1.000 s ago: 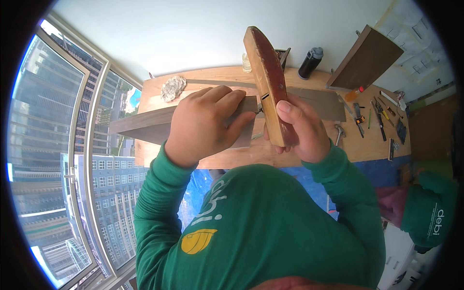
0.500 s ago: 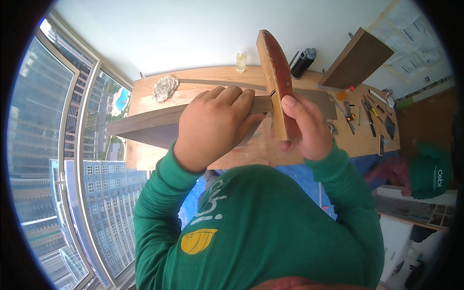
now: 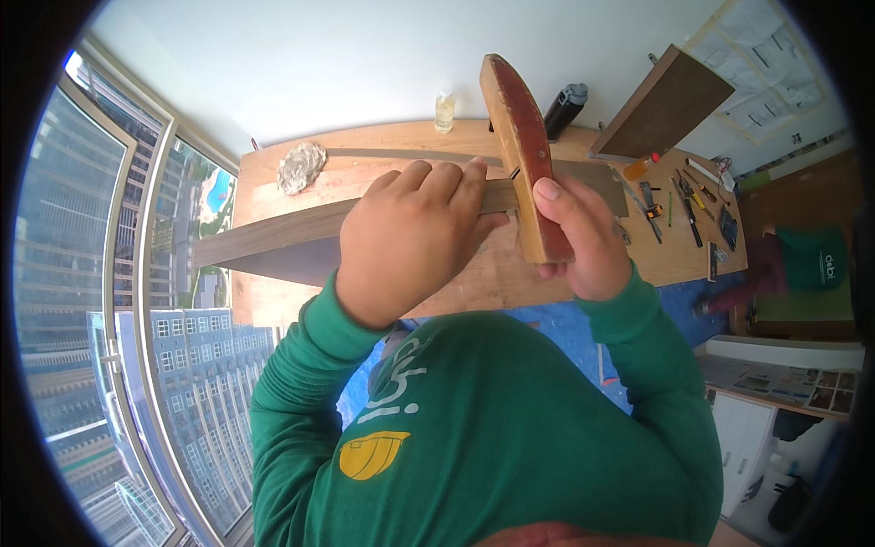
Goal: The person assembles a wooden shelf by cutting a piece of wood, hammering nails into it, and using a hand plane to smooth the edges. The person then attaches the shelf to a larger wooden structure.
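My left hand [image 3: 401, 242] is closed over the top edge of a brown board [image 3: 273, 228] that stands on its edge, its fingers wrapped over the far side. In my right hand [image 3: 588, 237] is a wooden hand plane [image 3: 524, 155] with reddish sides and a slit in its pale sole. It is held upright with the thumb on its side; most of the fingers are hidden behind it. The sole faces left against or very near the board's right end; whether they touch, I cannot tell.
On the wooden workbench [image 3: 264, 296] are a crumpled cloth [image 3: 302, 169], a clear bottle [image 3: 445, 111], a dark flask [image 3: 566, 111], an orange bottle [image 3: 641, 166] and several hand tools [image 3: 697, 205]. A brown panel [image 3: 663, 102] leans at the wall. At right, another person [image 3: 807, 264] stands; windows line the left.
Both hands keep their hold, and the plane has shifted only slightly. The view has turned a little. The other person at right appears in a different posture.
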Demonstrator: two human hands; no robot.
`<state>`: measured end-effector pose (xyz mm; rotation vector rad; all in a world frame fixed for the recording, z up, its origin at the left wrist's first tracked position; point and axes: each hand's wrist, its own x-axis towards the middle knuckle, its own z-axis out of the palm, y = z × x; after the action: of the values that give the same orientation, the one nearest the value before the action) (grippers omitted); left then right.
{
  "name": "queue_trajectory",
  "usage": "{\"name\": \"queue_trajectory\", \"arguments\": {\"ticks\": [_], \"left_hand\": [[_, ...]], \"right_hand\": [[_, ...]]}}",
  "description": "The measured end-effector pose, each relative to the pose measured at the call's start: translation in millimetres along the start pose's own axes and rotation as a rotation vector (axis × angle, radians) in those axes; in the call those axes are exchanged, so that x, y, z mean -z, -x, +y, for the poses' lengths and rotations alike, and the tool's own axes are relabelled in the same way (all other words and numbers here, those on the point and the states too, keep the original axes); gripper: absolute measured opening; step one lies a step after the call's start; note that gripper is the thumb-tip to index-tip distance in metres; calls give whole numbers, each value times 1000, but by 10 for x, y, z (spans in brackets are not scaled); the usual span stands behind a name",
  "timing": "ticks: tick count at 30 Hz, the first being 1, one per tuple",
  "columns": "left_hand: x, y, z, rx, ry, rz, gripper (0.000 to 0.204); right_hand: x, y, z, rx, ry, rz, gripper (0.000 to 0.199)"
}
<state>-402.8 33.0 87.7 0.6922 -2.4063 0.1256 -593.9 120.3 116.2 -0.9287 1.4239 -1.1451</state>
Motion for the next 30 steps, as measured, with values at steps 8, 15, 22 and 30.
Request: {"name": "queue_trajectory", "arguments": {"ticks": [8,15,22,30], "left_hand": [[-41,-10,-48,-32,-57,8,47],[-41,-9,-48,-36,-75,4,47],[-47,-1,-41,-31,-38,23,47],[-12,19,-35,-23,-35,-10,48]], "right_hand": [[-18,-43,3,-5,24,-6,44],[-9,-24,5,-21,42,-3,44],[-41,0,10,-49,2,39,44],[-64,56,36,-32,0,60,46]]}}
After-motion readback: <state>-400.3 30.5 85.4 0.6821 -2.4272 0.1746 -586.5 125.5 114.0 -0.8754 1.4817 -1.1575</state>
